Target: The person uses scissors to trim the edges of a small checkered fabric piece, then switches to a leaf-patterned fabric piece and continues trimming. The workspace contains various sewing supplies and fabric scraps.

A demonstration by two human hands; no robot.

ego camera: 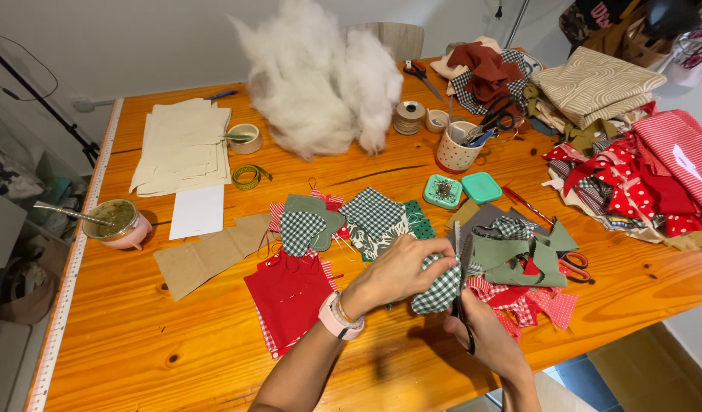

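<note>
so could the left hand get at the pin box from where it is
Probably yes: the left hand sits just below the pin box, with only flat fabric pieces between, though it holds checked cloth.

green gingham scrap (438,288), black-handled scissors (465,320)
</note>
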